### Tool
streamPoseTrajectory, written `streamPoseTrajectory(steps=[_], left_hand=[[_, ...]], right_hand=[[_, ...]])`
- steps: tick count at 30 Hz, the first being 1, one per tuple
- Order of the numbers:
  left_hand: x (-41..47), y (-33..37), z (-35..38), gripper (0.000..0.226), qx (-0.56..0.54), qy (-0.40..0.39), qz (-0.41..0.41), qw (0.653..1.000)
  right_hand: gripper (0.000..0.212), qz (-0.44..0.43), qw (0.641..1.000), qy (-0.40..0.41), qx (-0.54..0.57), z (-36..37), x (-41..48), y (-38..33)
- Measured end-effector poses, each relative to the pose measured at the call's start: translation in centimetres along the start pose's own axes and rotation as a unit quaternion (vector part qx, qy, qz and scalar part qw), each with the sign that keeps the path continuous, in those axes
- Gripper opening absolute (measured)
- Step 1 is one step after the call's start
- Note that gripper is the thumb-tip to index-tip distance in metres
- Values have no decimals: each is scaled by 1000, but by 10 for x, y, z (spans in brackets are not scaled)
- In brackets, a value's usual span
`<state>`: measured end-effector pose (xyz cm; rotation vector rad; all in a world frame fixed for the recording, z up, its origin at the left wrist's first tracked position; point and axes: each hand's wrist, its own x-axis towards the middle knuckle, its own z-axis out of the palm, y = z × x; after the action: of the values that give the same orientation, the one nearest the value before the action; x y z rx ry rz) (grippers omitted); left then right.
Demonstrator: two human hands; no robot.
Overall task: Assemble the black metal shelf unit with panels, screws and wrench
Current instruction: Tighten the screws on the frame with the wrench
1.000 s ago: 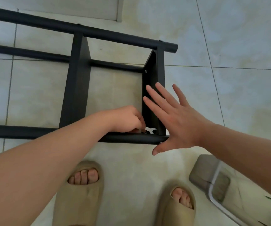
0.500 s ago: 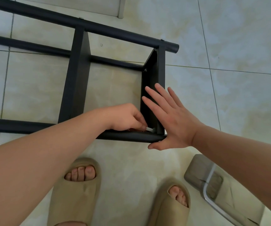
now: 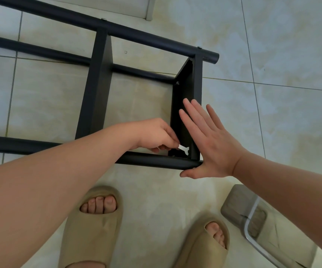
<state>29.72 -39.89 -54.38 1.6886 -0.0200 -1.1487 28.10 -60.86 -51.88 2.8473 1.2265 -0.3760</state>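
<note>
The small silver flat wrench (image 3: 184, 149), nearly hidden a half-second ago, again protrudes right of the left hand's (image 3: 154, 135) grip.

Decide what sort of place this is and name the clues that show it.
Probably a room in a home rather than a workshop: the shelf frame lies on a glossy tiled floor, and the person wears open-toed slippers.

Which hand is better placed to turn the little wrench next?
The left hand, probably. It pinches the small silver flat wrench, whose open end sits at the near corner of the black metal end panel. The right hand lies flat and open against that panel's outer side, seemingly bracing it.
</note>
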Motion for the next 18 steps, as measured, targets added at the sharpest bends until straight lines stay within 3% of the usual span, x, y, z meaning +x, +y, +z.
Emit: streamPoseTrajectory(steps=[4,12,18], left_hand=[[1,6,0,8,-28,-5,5,1000],[6,7,7,10,-206,7,-23,978],[5,5,8,7,-140,-2,-15,990]], right_hand=[[135,6,1000,-1,6,0,-1,0],[134,6,1000,-10,23,0,-1,0],[133,5,999,-10,30,0,-1,0]])
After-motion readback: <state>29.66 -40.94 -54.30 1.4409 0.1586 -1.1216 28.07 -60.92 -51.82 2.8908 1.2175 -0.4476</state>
